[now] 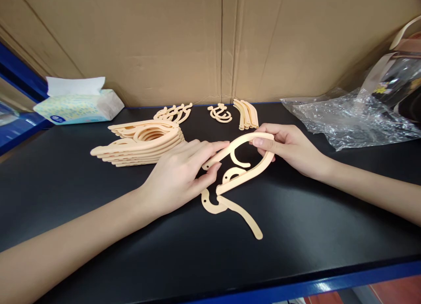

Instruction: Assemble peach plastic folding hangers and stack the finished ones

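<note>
My left hand (pixel 182 172) pinches the left end of a peach plastic hanger piece (pixel 245 161) just above the black table (pixel 98 216). My right hand (pixel 286 148) grips the curved right end of the same piece, thumb on top. A second loose hanger arm (pixel 237 209) lies flat on the table just in front of them. A stack of assembled peach hangers (pixel 141 141) sits to the left, behind my left hand.
Small groups of peach hooks (pixel 174 113), (pixel 220 114) and curved arms (pixel 246 113) lie at the back by the cardboard wall. A tissue pack (pixel 77 104) is at the far left. Crumpled clear plastic bags (pixel 348 117) lie at the right. A blue edge (pixel 329 286) borders the table's front.
</note>
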Demonstrator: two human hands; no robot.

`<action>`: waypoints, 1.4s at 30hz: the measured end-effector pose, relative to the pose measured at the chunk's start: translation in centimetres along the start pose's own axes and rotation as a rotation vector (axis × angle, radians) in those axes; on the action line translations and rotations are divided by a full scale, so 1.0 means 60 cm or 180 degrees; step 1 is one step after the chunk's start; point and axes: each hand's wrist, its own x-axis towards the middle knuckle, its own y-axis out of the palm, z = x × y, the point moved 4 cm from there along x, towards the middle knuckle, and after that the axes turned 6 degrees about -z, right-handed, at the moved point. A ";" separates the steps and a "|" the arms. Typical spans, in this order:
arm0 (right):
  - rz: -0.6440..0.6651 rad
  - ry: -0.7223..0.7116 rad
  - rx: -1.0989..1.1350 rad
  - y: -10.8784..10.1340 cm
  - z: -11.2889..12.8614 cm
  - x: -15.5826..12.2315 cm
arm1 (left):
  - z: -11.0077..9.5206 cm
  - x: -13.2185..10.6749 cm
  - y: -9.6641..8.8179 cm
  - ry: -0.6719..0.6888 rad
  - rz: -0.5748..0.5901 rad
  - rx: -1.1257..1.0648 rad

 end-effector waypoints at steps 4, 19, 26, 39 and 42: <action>-0.0083 0.0012 -0.0060 -0.001 -0.003 0.000 | 0.003 -0.002 0.001 -0.0007 -0.0042 0.0202; -0.0692 -0.0235 0.0203 -0.016 -0.019 0.006 | 0.007 -0.001 0.002 -0.0255 0.0016 0.0444; -0.0278 -0.0303 -0.0157 -0.020 -0.023 0.016 | 0.008 -0.004 0.000 -0.0456 0.0189 -0.0001; 0.0813 -0.1014 -0.1903 -0.030 -0.009 0.008 | -0.004 -0.013 0.009 0.0183 0.0297 0.0066; 0.0818 -0.1325 -0.2052 -0.026 -0.003 0.003 | -0.004 -0.012 0.009 0.0184 0.0354 -0.0008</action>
